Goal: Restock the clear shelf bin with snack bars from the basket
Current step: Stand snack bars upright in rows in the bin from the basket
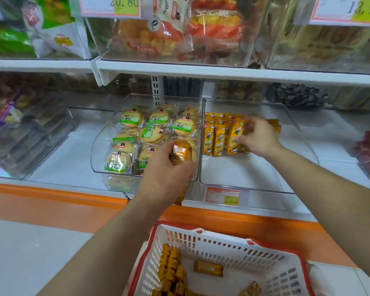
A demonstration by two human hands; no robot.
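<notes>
- Shop shelving: clear plastic shelf bin [254,184], right, holds yellow foil-wrapped snack bars [219,138] upright, far left.
- Right hand [260,138] curls fingers round bars there; left hand [167,169] clenches a bunch [181,153]; more in white-and-red slotted basket [222,242], near.
- Bars prob. light, slick; pinch long sides.

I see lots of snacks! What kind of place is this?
Probably a shop's snack aisle: there's a price tag, a clear bin of snack bars, and a shopping basket.
</notes>
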